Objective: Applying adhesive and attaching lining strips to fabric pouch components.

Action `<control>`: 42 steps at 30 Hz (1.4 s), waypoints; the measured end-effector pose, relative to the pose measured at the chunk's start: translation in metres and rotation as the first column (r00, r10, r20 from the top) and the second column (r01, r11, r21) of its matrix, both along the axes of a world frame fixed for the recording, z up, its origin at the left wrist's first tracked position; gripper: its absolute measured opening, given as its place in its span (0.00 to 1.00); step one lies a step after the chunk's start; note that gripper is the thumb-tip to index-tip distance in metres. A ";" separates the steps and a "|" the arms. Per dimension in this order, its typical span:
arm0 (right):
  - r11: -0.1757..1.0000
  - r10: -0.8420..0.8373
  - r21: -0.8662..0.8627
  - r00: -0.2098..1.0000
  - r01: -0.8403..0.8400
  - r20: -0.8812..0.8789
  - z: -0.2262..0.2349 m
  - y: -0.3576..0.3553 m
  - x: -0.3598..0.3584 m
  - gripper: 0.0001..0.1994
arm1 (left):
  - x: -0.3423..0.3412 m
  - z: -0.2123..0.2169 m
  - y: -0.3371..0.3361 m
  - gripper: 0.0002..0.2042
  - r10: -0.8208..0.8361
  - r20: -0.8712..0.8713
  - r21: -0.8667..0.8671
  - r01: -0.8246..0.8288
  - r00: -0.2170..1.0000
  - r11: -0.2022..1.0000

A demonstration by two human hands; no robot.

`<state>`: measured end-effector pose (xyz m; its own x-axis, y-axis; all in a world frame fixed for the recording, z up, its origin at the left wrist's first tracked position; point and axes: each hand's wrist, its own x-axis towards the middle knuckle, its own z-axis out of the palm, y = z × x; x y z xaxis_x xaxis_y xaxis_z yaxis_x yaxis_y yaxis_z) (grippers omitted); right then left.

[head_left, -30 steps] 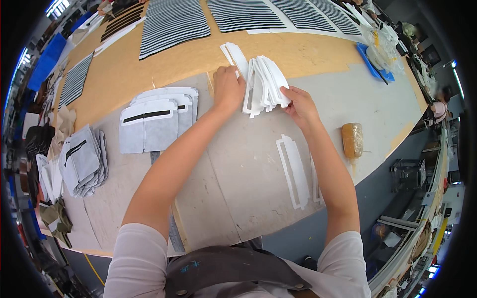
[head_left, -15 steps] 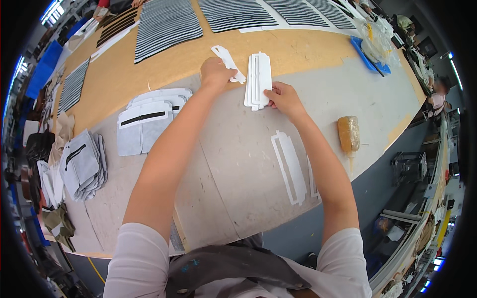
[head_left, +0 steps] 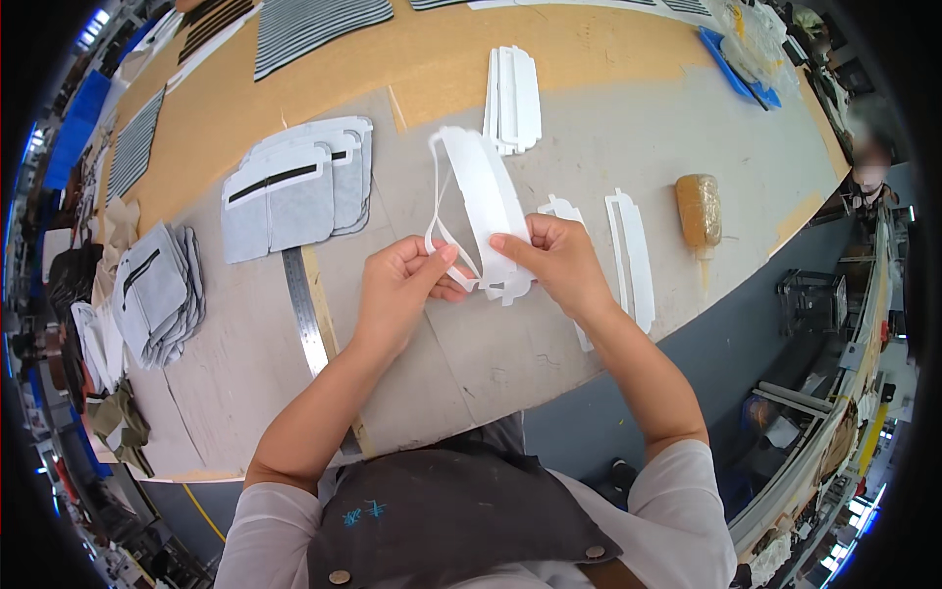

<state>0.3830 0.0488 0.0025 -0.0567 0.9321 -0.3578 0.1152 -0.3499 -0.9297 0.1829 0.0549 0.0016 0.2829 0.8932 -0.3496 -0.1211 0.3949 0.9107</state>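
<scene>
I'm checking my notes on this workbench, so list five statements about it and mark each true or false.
1. The right hand holds a white panel. True.
2. The left hand is empty. False: it pinches a thin white strip.
3. The amber bottle is left of both hands. False: it is to their right.
4. Grey pieces with black bands lie left of the left hand. True.
5. The metal ruler passes beneath the right forearm. False: it passes beneath the left forearm.
</scene>
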 end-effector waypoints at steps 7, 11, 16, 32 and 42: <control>0.882 -0.461 0.011 0.868 0.471 -0.184 0.005 -0.027 0.046 0.08 | -0.036 0.006 -0.032 0.07 -0.093 -0.065 -0.148 0.083 0.994 0.985; 0.783 -0.378 0.282 0.784 0.554 -0.492 0.028 -0.028 0.132 0.09 | -0.052 0.005 -0.052 0.07 -0.150 -0.192 -0.224 0.105 0.970 0.969; 0.982 -0.185 0.028 0.982 0.185 0.034 0.031 -0.048 0.068 0.10 | -0.021 -0.003 -0.071 0.11 -0.279 -0.218 -0.206 0.235 0.935 0.950; 0.954 0.294 -0.099 0.809 -0.284 0.509 0.011 -0.069 0.042 0.19 | 0.013 0.006 -0.102 0.20 -0.151 -0.264 -0.140 0.117 0.953 0.983; 0.950 0.171 0.079 0.712 -0.304 0.681 0.009 -0.078 0.039 0.15 | 0.010 -0.004 -0.050 0.31 0.152 -0.858 0.510 0.778 0.491 0.367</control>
<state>0.4217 -0.0289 0.0117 -0.0970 0.9694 -0.2256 0.7765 -0.0681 -0.6264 0.1930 0.0047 -0.0029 0.6966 0.6916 0.1909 0.6050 -0.7092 0.3620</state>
